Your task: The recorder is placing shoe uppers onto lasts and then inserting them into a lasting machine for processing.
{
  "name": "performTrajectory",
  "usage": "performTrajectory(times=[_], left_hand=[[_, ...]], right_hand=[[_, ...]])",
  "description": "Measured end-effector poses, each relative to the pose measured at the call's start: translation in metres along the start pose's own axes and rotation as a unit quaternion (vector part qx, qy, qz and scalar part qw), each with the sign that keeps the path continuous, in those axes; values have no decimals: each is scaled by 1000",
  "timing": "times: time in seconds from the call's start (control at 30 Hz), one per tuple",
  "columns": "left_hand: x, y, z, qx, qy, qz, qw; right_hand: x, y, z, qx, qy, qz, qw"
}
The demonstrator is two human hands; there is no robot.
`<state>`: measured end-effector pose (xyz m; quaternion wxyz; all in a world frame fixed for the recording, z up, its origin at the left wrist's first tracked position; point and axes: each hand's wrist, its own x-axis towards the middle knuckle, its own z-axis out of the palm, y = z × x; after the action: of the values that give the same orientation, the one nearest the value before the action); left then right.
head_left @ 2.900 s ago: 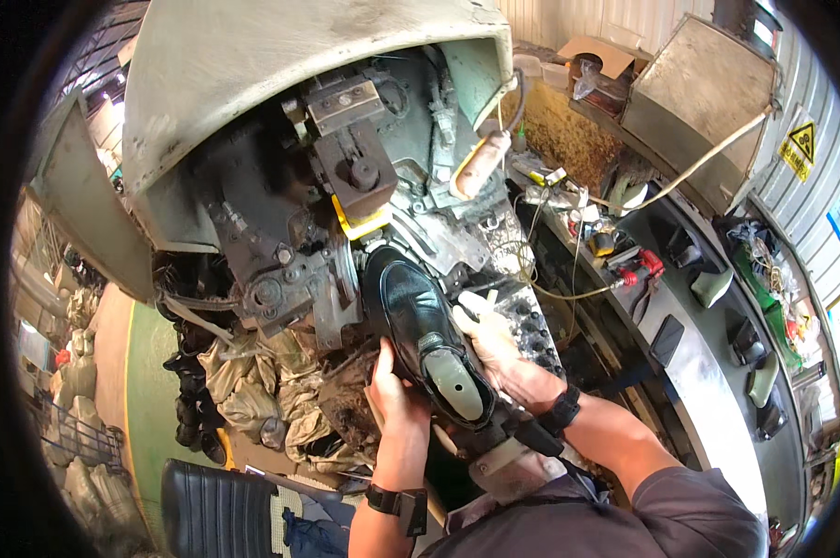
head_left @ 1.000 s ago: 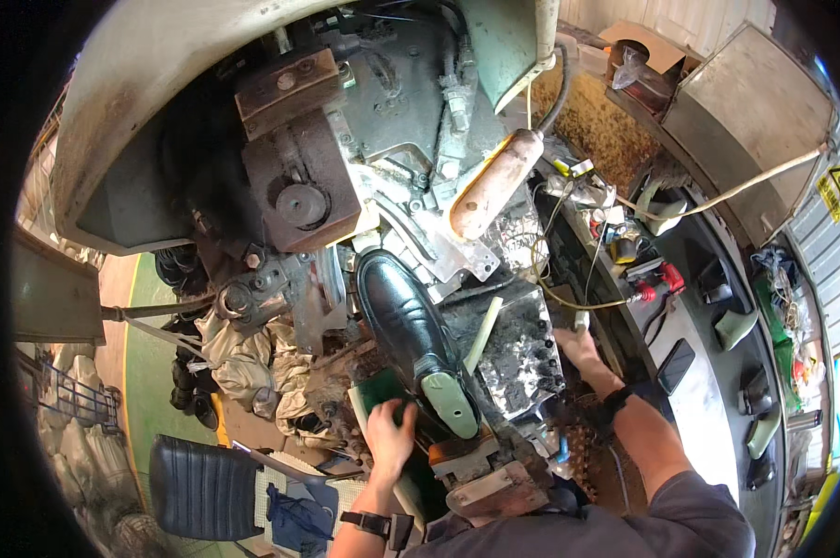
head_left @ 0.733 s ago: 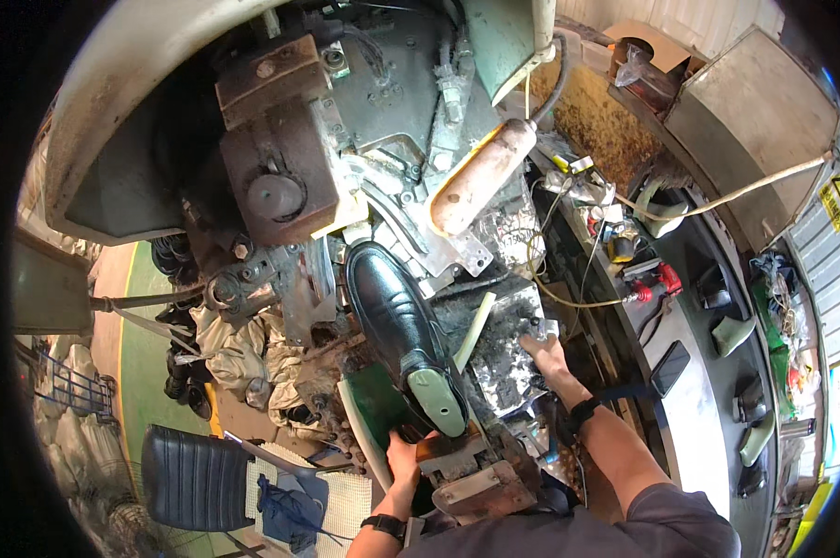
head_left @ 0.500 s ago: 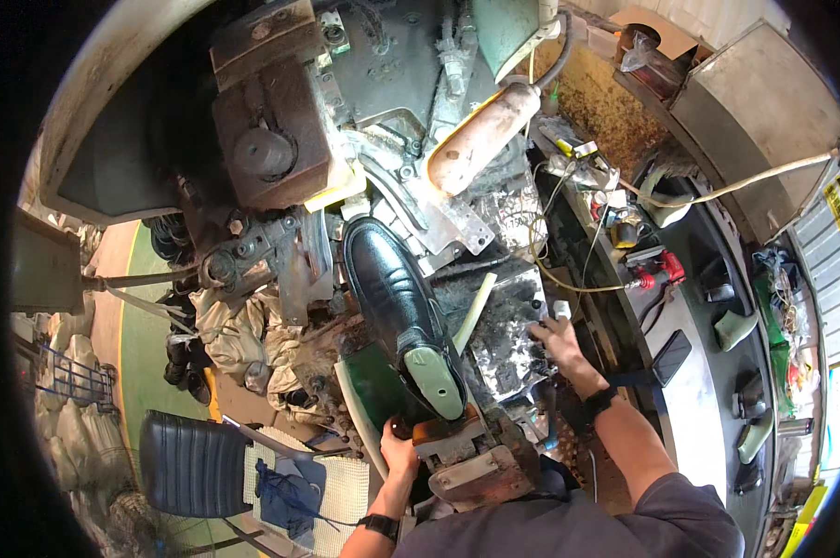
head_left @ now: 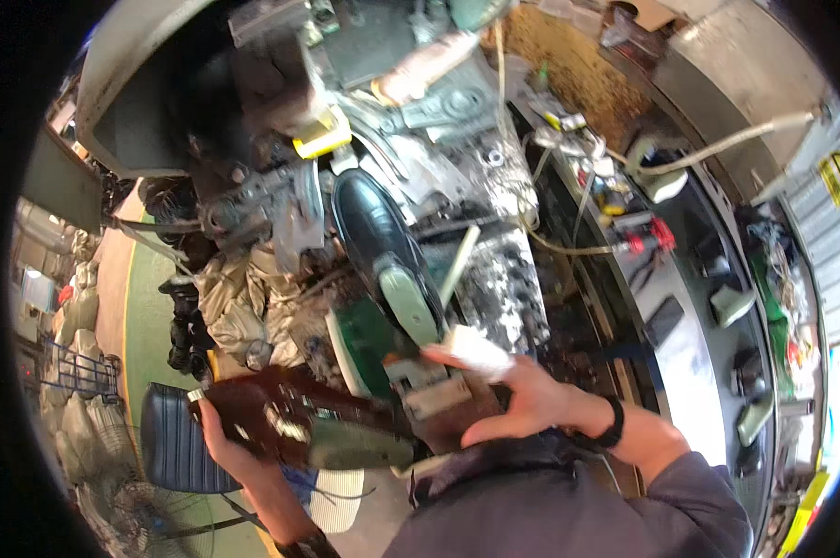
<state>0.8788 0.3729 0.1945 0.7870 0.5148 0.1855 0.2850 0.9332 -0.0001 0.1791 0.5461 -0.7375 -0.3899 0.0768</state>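
Note:
My left hand (head_left: 229, 451) is closed on the end of a glossy dark brown shoe (head_left: 294, 409) at the lower left. A pale green last (head_left: 360, 446) shows in the shoe's opening, towards my body. My right hand (head_left: 532, 400) is open at the near end of the machine, thumb spread away from the fingers. White material (head_left: 479, 353), perhaps a wrap, covers part of its fingers; blur hides the detail. Ahead, a black leather shoe (head_left: 373, 219) on another pale green last (head_left: 411, 302) sits in the machine, toe pointing away from me.
A pale stick (head_left: 459, 265) leans beside the black shoe. To the left stand a dark padded chair (head_left: 173, 437) and a wire-guarded fan (head_left: 173, 507). The right-hand bench (head_left: 694, 381) holds a red tool (head_left: 651, 237), a dark phone-like slab (head_left: 664, 321) and several lasts.
My left hand has moved from beside the machine's near end to the left and now holds the brown shoe. My right hand has come left and nearer, beside the black shoe's heel.

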Motion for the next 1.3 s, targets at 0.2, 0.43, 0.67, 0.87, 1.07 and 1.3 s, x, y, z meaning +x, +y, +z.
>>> performTrajectory(times=[0.2,0.43,0.67,0.87,1.07,1.3], left_hand=[[-13,0,132,-26,-117,-130,984],[-63,-83,240,-76,-327,-315,888],[-216,-201,287,58,-552,-434,710],[-361,-318,294,235,-686,-376,577],[-453,-359,322,331,-706,-376,500],[-470,-395,348,430,-662,-340,511]], right_hand=[[-10,-17,25,3,164,-136,977],[-128,-72,-13,-193,340,-46,919],[-295,-57,12,107,642,165,741],[-536,-50,76,271,873,253,318],[-848,-110,147,143,979,86,-120],[-957,-14,33,23,969,172,173]])
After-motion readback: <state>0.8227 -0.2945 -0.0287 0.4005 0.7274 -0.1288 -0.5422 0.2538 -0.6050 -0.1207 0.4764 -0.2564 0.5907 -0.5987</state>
